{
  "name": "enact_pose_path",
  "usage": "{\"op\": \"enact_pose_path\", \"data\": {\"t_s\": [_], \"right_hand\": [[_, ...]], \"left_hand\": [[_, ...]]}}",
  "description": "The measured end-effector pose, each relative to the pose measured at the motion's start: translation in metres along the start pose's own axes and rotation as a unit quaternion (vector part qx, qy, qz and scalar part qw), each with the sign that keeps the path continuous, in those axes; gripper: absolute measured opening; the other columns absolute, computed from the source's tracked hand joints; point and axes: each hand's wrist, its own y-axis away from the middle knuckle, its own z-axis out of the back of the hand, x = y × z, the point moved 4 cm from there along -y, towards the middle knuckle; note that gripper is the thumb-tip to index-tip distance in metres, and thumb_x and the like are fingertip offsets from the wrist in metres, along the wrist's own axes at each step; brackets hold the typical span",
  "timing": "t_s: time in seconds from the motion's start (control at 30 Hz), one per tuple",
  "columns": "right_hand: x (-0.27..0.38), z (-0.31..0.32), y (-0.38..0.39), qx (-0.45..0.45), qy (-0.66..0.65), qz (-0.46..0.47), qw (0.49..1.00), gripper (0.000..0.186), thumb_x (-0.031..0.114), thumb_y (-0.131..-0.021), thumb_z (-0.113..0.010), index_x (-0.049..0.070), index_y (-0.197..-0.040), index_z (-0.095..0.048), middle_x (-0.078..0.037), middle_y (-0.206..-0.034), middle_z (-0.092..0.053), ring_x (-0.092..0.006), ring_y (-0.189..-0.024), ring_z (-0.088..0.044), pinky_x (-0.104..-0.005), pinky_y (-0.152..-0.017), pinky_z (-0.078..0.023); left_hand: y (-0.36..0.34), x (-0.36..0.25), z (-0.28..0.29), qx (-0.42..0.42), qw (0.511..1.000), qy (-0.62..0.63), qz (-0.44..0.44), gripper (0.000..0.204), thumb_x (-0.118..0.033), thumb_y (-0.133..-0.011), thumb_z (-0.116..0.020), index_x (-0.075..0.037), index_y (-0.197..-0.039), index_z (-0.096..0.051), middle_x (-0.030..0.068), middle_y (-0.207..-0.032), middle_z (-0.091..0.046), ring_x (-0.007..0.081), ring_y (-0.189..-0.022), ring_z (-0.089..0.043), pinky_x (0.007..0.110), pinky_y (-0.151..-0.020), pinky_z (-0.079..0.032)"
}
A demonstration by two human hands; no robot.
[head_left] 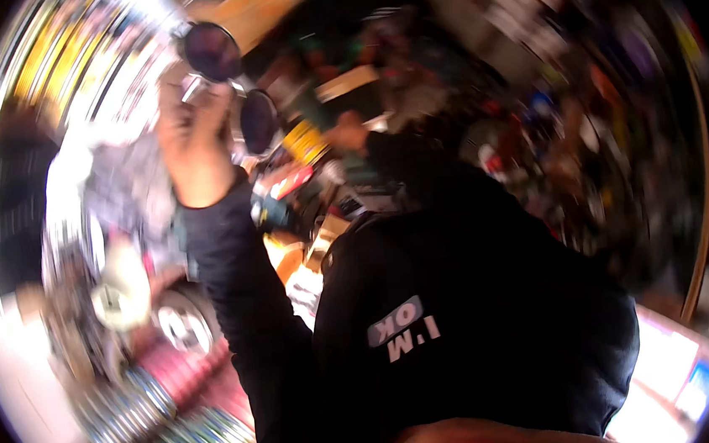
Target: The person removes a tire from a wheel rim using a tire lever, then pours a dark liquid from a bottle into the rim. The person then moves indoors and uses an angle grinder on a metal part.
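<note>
My left hand is raised at the upper left, its fingers closed on a pair of sunglasses with two round dark lenses, one above the other. Motion smears the fingertips. Farther right, my right hand is partly hidden by its black sleeve. It lies beside a yellow object and just below a dark box with a tan upper edge. Whether it grips either one is too blurred to tell.
Clutter surrounds me: stacked disc-like items at lower left, a round metallic thing, and a pale rounded object. Yellow-striped shelving stands at upper left. Many small blurred items fill the right side. A bright panel glows at lower right.
</note>
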Motion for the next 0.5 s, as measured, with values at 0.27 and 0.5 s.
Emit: {"op": "enact_pose_path", "data": {"t_s": [0.27,0.5], "right_hand": [[0.228,-0.076,0.169,0.361,-0.228,0.198,0.882,0.035,-0.001,-0.083,-0.075,0.002,-0.116,-0.064,-0.003,-0.098,-0.068,-0.015,-0.086,-0.066,-0.0306,-0.079,-0.054],[0.256,-0.235,0.472,0.611,0.056,0.377,0.694,0.037,0.009,-0.079,-0.084,0.002,-0.111,-0.067,-0.003,-0.097,-0.071,-0.0115,-0.088,-0.066,-0.0299,-0.084,-0.053]], "left_hand": [[0.393,0.026,0.19,-0.471,0.857,-0.179,0.108,0.02,-0.005,-0.094,-0.063,-0.008,-0.109,-0.049,0.0072,-0.081,-0.069,0.0118,-0.069,-0.062,0.031,-0.061,-0.05],[0.654,0.004,0.088,-0.533,0.725,-0.386,0.204,0.019,-0.016,-0.091,-0.074,-0.008,-0.103,-0.062,0.0132,-0.075,-0.071,0.0273,-0.07,-0.072,0.039,-0.064,-0.054]]}}
